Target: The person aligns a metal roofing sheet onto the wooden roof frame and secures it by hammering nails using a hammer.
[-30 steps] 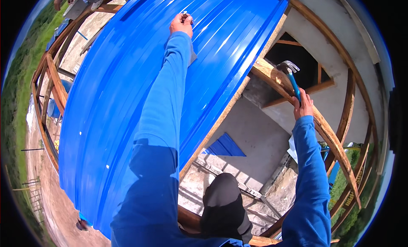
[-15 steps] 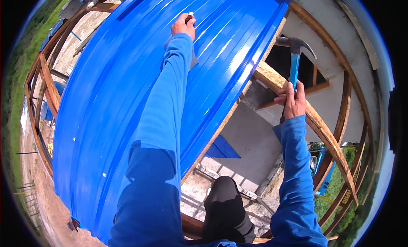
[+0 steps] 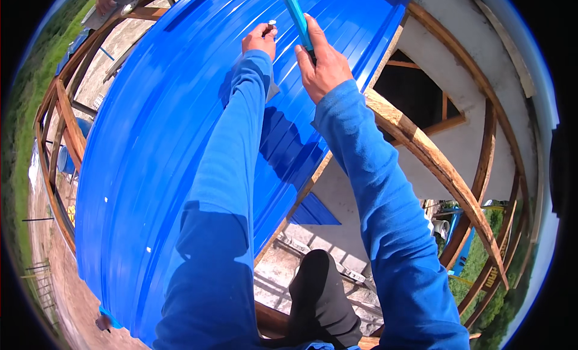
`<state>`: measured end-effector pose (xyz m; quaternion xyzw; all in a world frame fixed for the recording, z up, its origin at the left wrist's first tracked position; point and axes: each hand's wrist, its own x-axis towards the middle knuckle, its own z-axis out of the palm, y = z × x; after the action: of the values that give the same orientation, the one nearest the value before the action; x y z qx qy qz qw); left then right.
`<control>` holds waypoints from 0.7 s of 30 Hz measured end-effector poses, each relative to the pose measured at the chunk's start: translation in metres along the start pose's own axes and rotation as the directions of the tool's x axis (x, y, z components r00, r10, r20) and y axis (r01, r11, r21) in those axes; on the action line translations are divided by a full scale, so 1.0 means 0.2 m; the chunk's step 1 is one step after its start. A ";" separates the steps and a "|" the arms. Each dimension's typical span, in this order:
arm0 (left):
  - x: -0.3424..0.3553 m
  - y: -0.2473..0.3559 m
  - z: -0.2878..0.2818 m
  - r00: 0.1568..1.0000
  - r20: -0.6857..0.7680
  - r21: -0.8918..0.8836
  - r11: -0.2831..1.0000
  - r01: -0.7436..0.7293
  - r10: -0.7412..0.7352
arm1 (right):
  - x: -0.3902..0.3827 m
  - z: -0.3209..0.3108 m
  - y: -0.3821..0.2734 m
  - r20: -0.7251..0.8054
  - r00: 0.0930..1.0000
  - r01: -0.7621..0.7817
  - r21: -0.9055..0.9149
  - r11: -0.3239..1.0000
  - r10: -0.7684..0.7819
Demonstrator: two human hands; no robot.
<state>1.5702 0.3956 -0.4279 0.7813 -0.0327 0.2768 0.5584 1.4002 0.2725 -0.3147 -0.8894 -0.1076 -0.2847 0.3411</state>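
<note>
A blue ribbed metal roofing sheet (image 3: 150,139) slopes across the left and middle. Near its upper part, my left hand (image 3: 257,43) pinches a small white-headed nail (image 3: 272,23) at the sheet; the shank is mostly hidden by the fingers. My right hand (image 3: 327,62) grips a hammer (image 3: 294,14) by its bright blue handle, held over the sheet just right of the nail. The hammer's dark head is partly cut off by the upper edge of the view. Two white nail heads (image 3: 149,249) dot the lower part of the sheet.
Wooden beams (image 3: 445,169) curve along the right, with open gaps between them down to the ground. My dark-trousered knee (image 3: 319,290) is at the bottom. Another person's hand (image 3: 105,1) shows at the upper left, beside a timber frame (image 3: 72,124).
My right hand has swung the hammer up and left, from over the beam to above the sheet beside the nail. My left hand has stayed nearly still. Another person's hand has appeared upper left.
</note>
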 end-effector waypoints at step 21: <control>-0.06 0.09 0.01 1.000 0.015 0.113 0.994 -0.006 0.004 | 0.02 0.10 0.11 0.300 0.906 -0.229 -0.247 0.942 0.299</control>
<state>1.5537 0.3848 -0.4186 0.8135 -0.0230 0.2740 0.5125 1.4205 0.2682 -0.3364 -0.9614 -0.0118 -0.0910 0.2594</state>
